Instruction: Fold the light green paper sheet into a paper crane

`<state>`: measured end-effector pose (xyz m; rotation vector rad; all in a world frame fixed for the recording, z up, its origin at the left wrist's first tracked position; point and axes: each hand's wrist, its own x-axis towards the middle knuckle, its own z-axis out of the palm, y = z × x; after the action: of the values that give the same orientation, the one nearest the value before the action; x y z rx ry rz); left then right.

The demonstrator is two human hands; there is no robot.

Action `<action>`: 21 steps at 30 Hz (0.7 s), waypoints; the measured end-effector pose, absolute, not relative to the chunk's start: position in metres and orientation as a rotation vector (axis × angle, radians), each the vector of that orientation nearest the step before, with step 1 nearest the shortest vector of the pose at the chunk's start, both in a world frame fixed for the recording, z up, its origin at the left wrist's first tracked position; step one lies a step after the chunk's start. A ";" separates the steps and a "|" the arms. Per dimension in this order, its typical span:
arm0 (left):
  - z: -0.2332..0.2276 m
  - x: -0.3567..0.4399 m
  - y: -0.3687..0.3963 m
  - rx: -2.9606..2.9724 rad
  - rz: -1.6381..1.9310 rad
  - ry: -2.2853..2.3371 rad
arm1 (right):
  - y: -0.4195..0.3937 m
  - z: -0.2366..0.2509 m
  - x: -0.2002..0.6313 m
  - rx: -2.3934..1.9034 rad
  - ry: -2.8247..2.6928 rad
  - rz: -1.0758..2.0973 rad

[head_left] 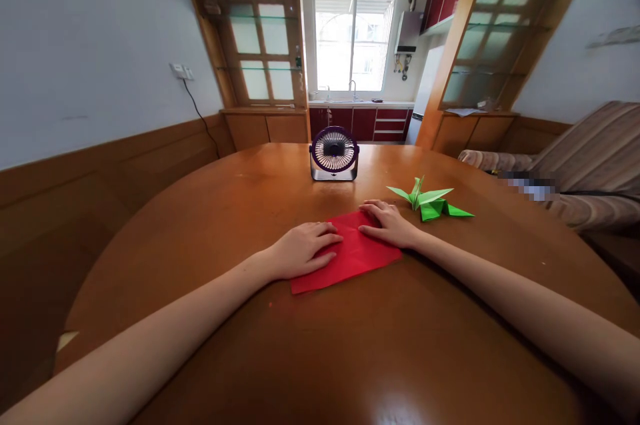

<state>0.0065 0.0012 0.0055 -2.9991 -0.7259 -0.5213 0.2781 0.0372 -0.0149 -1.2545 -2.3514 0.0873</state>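
A sheet of red paper [350,258] lies flat on the wooden table, with faint creases across its surface. My left hand [307,249] rests on its left part, fingers stretched out and apart. Over the upper right part of the sheet lies my right hand [390,223], also with extended, spread fingers. Both hands press down flat rather than grip the paper, and they cover some of its edges. Just beyond my right hand sits a green origami crane [434,201], its wings spread.
A small purple desk fan [335,151] stands toward the far side of the round wooden table [210,238]. At the right is a striped sofa [590,151]. Behind the table are glass-shelved cabinets [265,125] and a kitchen with a window [354,41].
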 end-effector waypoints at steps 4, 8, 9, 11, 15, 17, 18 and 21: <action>0.005 0.004 0.002 -3.114 -0.510 -0.655 | 0.037 -0.013 0.279 -1.224 -2.407 0.130; 0.005 0.002 0.005 -3.202 -0.567 -0.668 | 0.036 -0.012 0.281 -1.161 -2.436 0.135; 0.005 0.002 0.005 -3.224 -0.586 -0.682 | 0.036 -0.012 0.282 -1.154 -2.432 0.133; 0.004 0.000 0.007 -3.277 -0.621 -0.713 | 0.036 -0.012 0.282 -1.150 -2.416 0.128; 0.002 -0.002 0.013 -3.397 -0.733 -0.732 | 0.036 -0.013 0.282 -1.143 -2.388 0.129; 0.001 -0.003 0.015 -3.428 -0.794 -0.722 | 0.035 -0.012 0.282 -1.131 -2.379 0.135; 0.001 -0.003 0.016 -3.436 -0.813 -0.720 | 0.035 -0.012 0.282 -1.118 -2.372 0.139; 0.002 -0.001 0.015 -3.433 -0.839 -0.722 | 0.032 -0.009 0.283 -1.047 -2.324 0.148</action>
<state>-0.0014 0.0154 0.0021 -3.4334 -0.7217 -0.8390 0.2829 0.0322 -0.0092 -1.0466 -2.3241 0.1485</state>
